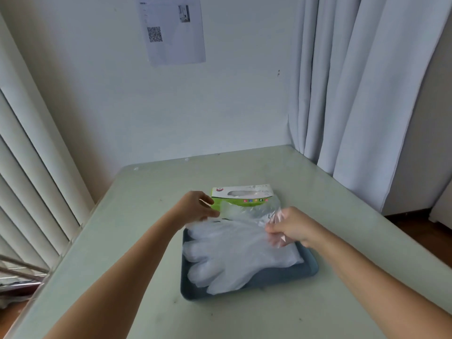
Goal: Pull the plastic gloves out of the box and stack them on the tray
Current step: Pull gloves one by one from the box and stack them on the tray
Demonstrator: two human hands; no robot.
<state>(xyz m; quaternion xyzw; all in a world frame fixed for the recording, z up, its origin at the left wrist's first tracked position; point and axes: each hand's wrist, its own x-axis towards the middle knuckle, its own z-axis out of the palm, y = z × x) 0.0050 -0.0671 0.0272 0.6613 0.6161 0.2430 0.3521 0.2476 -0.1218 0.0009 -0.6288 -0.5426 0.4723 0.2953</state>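
**A:** What is carrying everything?

**B:** A pale green table (244, 172) is standing in a room corner. Its far edge is meeting a white wall (97, 94), where a printed sheet (171, 30) with a square code is hanging. A grey curtain (354, 81) is hanging past the right edge, and blinds (29, 167) are running along the left edge.

**A:** Anything giving you trouble?

**B:** The sheet's print is blurring beyond reading. The dark tray (310, 267), lying near the table's middle, is mostly disappearing under the stacked gloves (234, 250). Both forearms are running out of the bottom of the view.

**A:** And the hands?

**B:** The right hand (291, 226) is pinching the crumpled edge of a clear glove (254, 211), which is stretching from the box (241, 195) over the tray's far edge. The left hand (198, 206) is curling its fingers at the box's left end, where the film begins. I cannot tell whether it is gripping box, film or nothing.

**A:** Which way are things lying?

**B:** The box is lying just beyond the tray, its long axis running parallel to the table's far edge. The stacked gloves are lying lengthwise across the tray, fingers pointing toward the table's left edge and cuffs toward the right.
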